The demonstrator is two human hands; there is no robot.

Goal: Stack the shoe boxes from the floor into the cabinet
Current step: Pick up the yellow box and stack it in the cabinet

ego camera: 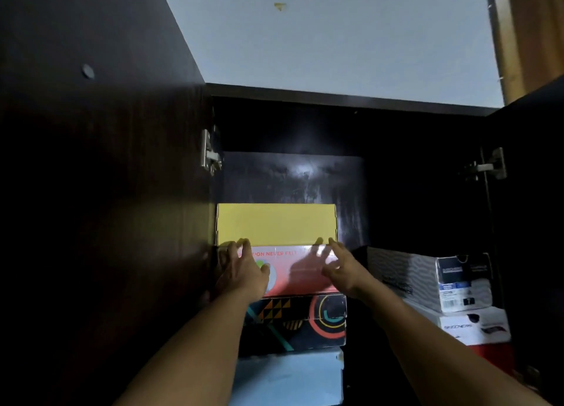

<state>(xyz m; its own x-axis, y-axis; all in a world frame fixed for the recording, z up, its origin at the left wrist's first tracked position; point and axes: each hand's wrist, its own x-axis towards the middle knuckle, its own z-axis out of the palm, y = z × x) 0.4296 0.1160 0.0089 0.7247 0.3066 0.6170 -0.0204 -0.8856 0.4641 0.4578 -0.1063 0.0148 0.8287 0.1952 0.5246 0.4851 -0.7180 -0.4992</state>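
A yellow shoe box (276,224) tops the left stack inside the dark cabinet (293,173). Below it lie a red box (300,271), a black box with bright patterns (308,318) and a light blue box (290,378). My left hand (244,269) is spread over the red box's left end, fingertips touching the yellow box's lower left edge. My right hand (337,266) is spread at the red box's right end, fingertips at the yellow box's lower right corner. Neither hand grips anything.
A second stack stands to the right: a grey patterned box (427,279) on a white box (476,326) on a red one (491,356). Both cabinet doors (100,192) stand open, with metal hinges (210,152) at the sides. Above the yellow box there is dark free room.
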